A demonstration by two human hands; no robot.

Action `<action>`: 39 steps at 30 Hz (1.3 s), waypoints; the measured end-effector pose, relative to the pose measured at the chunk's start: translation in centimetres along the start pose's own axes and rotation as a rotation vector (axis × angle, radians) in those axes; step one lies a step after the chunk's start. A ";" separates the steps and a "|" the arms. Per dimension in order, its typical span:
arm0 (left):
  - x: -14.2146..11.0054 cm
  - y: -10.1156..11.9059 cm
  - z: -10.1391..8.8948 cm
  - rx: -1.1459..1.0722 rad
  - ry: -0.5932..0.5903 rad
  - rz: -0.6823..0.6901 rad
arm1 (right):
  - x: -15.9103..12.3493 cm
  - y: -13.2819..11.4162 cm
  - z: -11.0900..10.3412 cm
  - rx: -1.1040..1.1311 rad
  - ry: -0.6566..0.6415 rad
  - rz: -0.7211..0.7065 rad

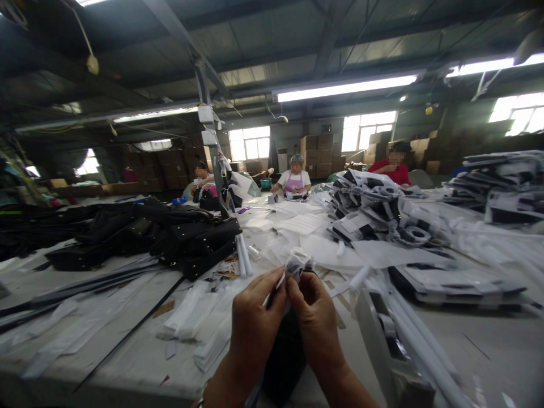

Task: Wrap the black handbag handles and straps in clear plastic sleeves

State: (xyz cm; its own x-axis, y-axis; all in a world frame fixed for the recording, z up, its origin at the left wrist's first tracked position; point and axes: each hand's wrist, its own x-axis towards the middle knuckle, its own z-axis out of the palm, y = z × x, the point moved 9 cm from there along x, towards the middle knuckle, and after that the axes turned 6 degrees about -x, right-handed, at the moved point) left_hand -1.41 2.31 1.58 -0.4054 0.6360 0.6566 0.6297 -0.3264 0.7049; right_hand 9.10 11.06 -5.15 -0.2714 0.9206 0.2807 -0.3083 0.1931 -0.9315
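My left hand (253, 322) and my right hand (315, 318) meet low in the middle of the view, both closed in a pinch on a small crumpled white wrapping (298, 262) that sticks up between the fingertips. A thin white stick (274, 288) runs down past my left fingers. A dark object (284, 362) hangs below and behind both hands; what it is cannot be made out.
A long table (127, 362) carries a heap of black bags (170, 235) on the left, white paper rolls (243, 255), flat plastic sleeves (191, 317) and stacks of packaged items (382, 212) on the right. Three people sit at the far end. Cardboard boxes (318, 150) line the back wall.
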 end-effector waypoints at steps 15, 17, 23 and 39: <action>-2.3 0.4 1.9 0.110 -0.040 0.059 | -0.5 0.6 -0.3 -0.064 0.072 -0.034; -2.5 0.4 2.1 0.127 -0.052 0.060 | -0.6 0.5 -0.2 -0.086 0.043 -0.036; -2.3 0.2 1.8 0.056 -0.128 0.035 | -0.5 -0.1 -0.6 -0.058 0.004 -0.004; -0.5 -5.0 2.2 -0.553 -0.225 -0.580 | 0.2 -3.4 -4.7 -0.423 -0.053 -0.199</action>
State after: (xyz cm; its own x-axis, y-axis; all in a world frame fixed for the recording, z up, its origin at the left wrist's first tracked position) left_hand -2.86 5.15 -2.87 -0.3866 0.9144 0.1205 -0.0785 -0.1628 0.9835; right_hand 14.40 12.23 -3.00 -0.2939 0.8356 0.4641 0.0369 0.4951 -0.8680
